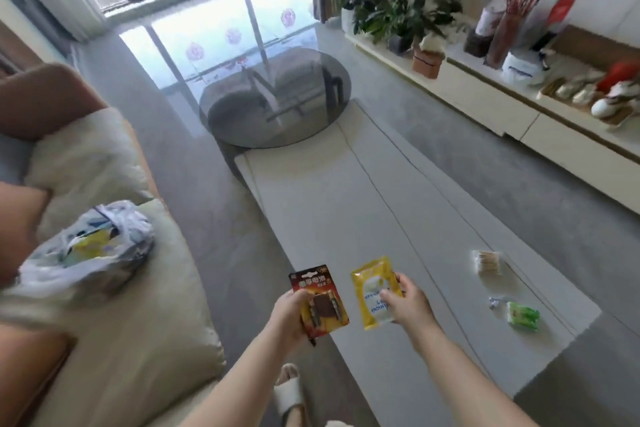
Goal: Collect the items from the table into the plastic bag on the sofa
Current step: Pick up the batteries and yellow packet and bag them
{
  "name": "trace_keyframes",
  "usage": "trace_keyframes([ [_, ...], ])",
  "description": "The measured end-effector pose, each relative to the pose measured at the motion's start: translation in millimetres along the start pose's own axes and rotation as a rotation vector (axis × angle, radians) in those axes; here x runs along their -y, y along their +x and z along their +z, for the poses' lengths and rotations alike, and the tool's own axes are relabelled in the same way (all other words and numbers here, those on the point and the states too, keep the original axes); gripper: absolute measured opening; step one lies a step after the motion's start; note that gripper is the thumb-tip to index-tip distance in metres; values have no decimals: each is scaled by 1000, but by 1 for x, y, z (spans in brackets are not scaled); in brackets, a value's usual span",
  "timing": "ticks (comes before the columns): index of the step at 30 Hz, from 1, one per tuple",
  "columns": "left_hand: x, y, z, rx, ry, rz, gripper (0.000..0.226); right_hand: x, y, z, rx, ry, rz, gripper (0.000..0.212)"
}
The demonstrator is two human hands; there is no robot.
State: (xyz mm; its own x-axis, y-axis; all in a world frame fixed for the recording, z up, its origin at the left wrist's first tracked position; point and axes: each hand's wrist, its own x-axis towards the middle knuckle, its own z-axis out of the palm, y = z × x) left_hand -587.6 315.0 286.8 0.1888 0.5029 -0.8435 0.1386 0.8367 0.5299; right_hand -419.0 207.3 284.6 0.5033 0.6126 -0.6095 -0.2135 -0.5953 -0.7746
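The red and orange blister card of batteries [319,302] is held in the left hand [290,314], above the floor gap between the sofa and the tabletop. Its long axis runs almost upright in the view, leaning a little to the left, and the hanging hole is at the top. Large Chinese characters are printed across a black band, but they are too blurred to read with certainty. The left hand grips the card from its left lower side, the thumb over the front.

Just beside it, the right hand [408,305] pinches a yellow plastic sachet [375,291] by its right edge. The blue writing on its white label stands upside down and I cannot read it. The sachet is over the near left edge of the long white tabletop [346,218].

On the tabletop, well apart to the right, lie a clear packet of pale thin sticks [487,263] and a small green packet [523,315]. The rest of this surface is open up to the round dark glass table [277,97].

On the cream sofa [138,322] at the left, a white printed plastic bag [90,253] lies with something yellow inside.
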Motion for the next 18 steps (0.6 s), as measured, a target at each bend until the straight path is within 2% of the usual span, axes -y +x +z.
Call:
trace_keyframes([
  [5, -44, -7, -87, 20, -28, 131, 17, 62, -11, 84, 95, -67, -86, 23],
  [10, -90, -1, -166, -10, -62, 180, 24, 104, -10, 178, 148, -33, -79, 16],
  [18, -136, 3, -293, -201, -268, 255, 14, 158, 2, 316, 290, -101, -85, 15],
])
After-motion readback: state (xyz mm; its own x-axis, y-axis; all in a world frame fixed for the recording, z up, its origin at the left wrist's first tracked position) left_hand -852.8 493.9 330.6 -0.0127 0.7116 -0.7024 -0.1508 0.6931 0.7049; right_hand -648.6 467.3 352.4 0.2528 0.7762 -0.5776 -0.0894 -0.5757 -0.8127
